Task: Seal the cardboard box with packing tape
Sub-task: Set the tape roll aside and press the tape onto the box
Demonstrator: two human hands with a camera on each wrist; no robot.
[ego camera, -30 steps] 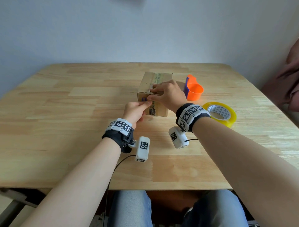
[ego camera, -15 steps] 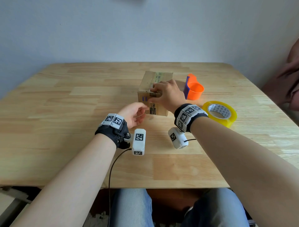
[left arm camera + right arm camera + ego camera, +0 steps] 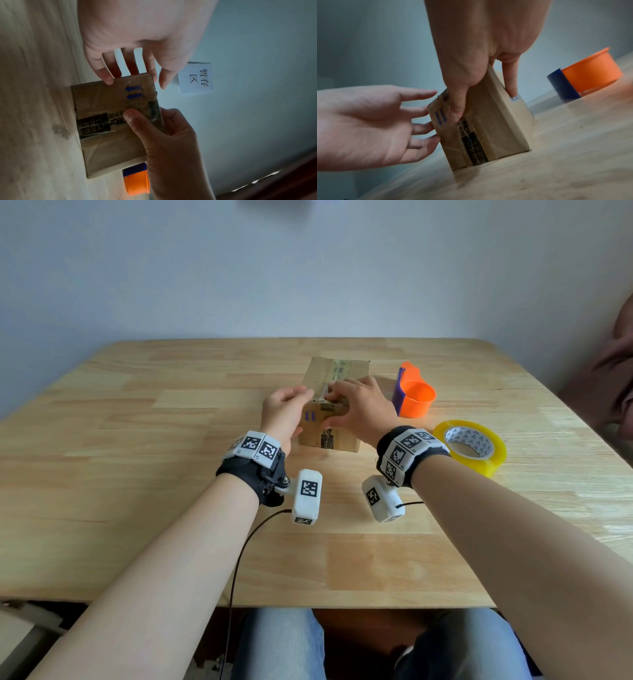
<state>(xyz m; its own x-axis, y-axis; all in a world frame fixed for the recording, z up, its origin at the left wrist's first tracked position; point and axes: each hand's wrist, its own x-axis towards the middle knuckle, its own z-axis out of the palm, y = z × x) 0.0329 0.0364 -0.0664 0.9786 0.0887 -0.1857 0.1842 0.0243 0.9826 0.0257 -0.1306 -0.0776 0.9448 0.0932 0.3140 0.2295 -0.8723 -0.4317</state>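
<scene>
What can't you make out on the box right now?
- Top seam of the cardboard box, near end: covered by the right hand in the head view.
- Left hand contact: its fingers sit at the box's left edge; pressure unclear.
- Black label print: blurred in both wrist views.

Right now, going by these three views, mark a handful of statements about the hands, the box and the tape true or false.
1. The right hand grips the cardboard box from above. True.
2. The left hand holds the yellow tape roll. False: the roll lies untouched on the table.
3. The left hand's fingers are straight, beside the box. True.
4. The orange dispenser sits on the box. False: it stands on the table, beside it.
</scene>
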